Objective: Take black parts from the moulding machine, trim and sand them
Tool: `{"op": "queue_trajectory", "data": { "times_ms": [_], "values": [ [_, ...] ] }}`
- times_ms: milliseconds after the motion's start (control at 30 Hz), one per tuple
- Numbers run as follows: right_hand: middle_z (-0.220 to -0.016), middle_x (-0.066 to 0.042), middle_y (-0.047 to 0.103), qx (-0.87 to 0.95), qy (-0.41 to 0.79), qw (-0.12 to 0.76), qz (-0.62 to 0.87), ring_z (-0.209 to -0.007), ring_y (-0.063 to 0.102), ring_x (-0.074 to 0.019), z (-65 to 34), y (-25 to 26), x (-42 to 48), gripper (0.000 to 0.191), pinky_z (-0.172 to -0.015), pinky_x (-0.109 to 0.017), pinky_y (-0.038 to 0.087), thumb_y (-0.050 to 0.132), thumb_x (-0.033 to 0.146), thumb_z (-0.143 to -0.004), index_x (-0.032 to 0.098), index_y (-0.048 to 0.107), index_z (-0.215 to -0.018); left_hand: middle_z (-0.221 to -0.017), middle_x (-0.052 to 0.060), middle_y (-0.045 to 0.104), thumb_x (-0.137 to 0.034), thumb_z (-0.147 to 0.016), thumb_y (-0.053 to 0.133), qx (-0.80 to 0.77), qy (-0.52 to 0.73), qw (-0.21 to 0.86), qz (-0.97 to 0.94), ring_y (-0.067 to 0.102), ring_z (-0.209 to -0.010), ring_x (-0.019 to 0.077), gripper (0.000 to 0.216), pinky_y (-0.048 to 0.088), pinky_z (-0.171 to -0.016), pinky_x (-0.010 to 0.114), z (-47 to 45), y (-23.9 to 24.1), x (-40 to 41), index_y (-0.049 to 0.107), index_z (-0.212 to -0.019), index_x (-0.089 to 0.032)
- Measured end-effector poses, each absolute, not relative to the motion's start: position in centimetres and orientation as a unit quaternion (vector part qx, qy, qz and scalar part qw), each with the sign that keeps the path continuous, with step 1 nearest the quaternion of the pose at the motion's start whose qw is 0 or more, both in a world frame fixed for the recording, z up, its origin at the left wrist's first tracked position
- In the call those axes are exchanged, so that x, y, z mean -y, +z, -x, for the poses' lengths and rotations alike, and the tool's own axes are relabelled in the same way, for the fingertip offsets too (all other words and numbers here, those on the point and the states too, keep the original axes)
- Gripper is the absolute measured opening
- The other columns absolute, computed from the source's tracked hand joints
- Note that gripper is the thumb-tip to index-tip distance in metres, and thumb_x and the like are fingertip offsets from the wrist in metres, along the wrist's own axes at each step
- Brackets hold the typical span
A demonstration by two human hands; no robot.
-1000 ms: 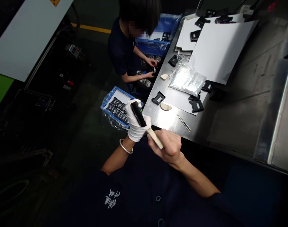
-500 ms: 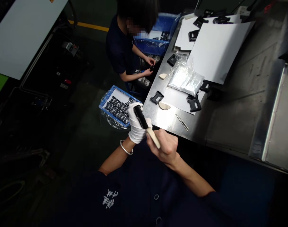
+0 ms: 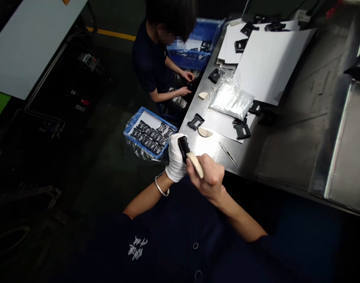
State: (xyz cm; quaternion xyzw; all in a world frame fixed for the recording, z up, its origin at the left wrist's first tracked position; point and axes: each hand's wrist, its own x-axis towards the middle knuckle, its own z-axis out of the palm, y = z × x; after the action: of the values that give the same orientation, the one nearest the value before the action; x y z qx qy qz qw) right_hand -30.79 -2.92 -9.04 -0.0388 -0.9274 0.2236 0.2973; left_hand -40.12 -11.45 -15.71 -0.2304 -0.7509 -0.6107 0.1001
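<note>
With the black part (image 3: 183, 149) as the centre of the dial and 12 at the top of the view, the left hand (image 3: 176, 163), in a white glove, wraps it from 8 o'clock, fingers curled round it. The part is seen almost edge-on, a dark, narrow piece with a slight sheen; its long axis leans from between 11 and 12 down to between 5 and 6. The glove hides much of it, so its full shape cannot be told. The bare right hand (image 3: 208, 175), towards 4 o'clock, pinches a cream pad (image 3: 195, 165) between thumb and curled fingers. The pad is thick and pale with a rounded edge, and its upper tip overlaps the part's lower end in this view; whether it presses there cannot be told.

At 10 o'clock a blue tray (image 3: 142, 116) holds rows of black pieces (image 3: 147, 132). On the metal table (image 3: 244, 163), at 1 o'clock, lie a black frame (image 3: 196, 122) and, farther off, a second pad (image 3: 203, 95), also cream. At 2 o'clock is a shiny half-round piece (image 3: 205, 132), at 3 slim metal tweezers (image 3: 227, 152). A clear plastic bag (image 3: 231, 100) rests between 1 and 2, beside white paper (image 3: 278, 59). Well off towards 11, a co-worker (image 3: 152, 65) bends over something dark in both hands
</note>
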Motion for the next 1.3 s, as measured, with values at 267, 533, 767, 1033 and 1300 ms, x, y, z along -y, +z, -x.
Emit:
{"op": "queue_trajectory", "data": {
  "times_ms": [267,533,767,1033,1300],
  "values": [
    [-0.066,0.001,0.059,0.909,0.262,0.322,0.026,-0.052,0.052,-0.0099,28.4,-10.4,2.3,0.008,-0.052,-0.024,0.038,0.067,0.018,-0.089,0.016,0.059,-0.090,-0.113,0.010,0.055,-0.027,-0.076,0.066,0.767,-0.552,0.155,0.289,0.057,-0.104,0.0270,0.053,0.052,-0.093,0.047,41.3,-16.0,11.6,0.047,-0.125,-0.022],
    [-0.068,-0.001,0.060,0.894,0.241,0.368,0.080,-0.056,0.055,-0.0121,31.4,-8.9,1.2,0.008,-0.054,-0.026,0.040,0.066,0.020,-0.091,0.017,0.060,-0.087,-0.103,0.009,0.061,-0.045,-0.094,0.055,0.752,-0.534,0.157,0.353,0.063,-0.097,0.0241,0.032,0.055,-0.088,0.043,38.5,-16.0,10.5,0.051,-0.116,-0.022],
    [-0.067,-0.001,0.059,0.906,0.266,0.322,0.074,-0.056,0.056,-0.0118,31.0,-9.8,1.4,0.011,-0.053,-0.026,0.040,0.062,0.021,-0.093,0.017,0.060,-0.084,-0.106,0.009,0.059,-0.046,-0.093,0.056,0.776,-0.536,0.114,0.313,0.062,-0.098,0.0253,0.036,0.053,-0.088,0.045,38.9,-16.3,11.0,0.050,-0.116,-0.020],
    [-0.067,0.000,0.057,0.909,0.274,0.303,0.079,-0.056,0.054,-0.0114,30.5,-10.3,2.0,0.014,-0.054,-0.025,0.040,0.062,0.023,-0.094,0.017,0.059,-0.082,-0.103,0.009,0.060,-0.042,-0.094,0.055,0.777,-0.537,0.124,0.305,0.061,-0.093,0.0246,0.030,0.053,-0.085,0.044,39.3,-16.8,10.9,0.051,-0.115,-0.021],
    [-0.069,-0.002,0.061,0.888,0.237,0.381,0.102,-0.058,0.058,-0.0136,31.8,-9.4,0.9,0.007,-0.057,-0.027,0.045,0.063,0.022,-0.093,0.018,0.060,-0.087,-0.098,0.009,0.061,-0.031,-0.087,0.060,0.768,-0.499,0.156,0.370,0.062,-0.091,0.0250,0.028,0.055,-0.082,0.043,38.7,-16.0,10.2,0.050,-0.111,-0.021]
  ]
}}
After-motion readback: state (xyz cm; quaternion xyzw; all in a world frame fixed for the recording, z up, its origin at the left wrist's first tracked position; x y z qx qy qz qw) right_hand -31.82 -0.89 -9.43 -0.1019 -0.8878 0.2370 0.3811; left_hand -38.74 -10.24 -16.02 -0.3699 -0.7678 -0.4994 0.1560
